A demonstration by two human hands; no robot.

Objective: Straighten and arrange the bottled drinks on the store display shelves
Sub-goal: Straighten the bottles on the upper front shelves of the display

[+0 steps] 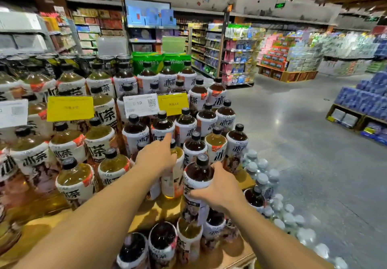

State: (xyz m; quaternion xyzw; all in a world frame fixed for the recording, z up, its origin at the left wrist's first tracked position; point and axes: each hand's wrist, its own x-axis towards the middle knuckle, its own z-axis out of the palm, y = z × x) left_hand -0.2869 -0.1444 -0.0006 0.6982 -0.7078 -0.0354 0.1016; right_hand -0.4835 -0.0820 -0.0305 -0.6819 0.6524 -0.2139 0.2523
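Tiered wooden shelves (146,212) carry rows of iced-tea bottles with black caps and white labels, some filled with dark tea, some with light green tea. My left hand (157,155) wraps over the shoulder of a light tea bottle (172,183) on the middle tier, index finger stretched toward the bottle behind. My right hand (217,187) grips a dark tea bottle (198,172) around its label, right beside the light one. Both bottles stand upright and close together.
Price tags, a white one (139,105) and yellow ones (70,108), stand among the upper rows. Shrink-wrapped water bottles (272,187) are stacked against the display's right side. An open grey aisle floor (303,143) lies to the right, with more product stacks beyond.
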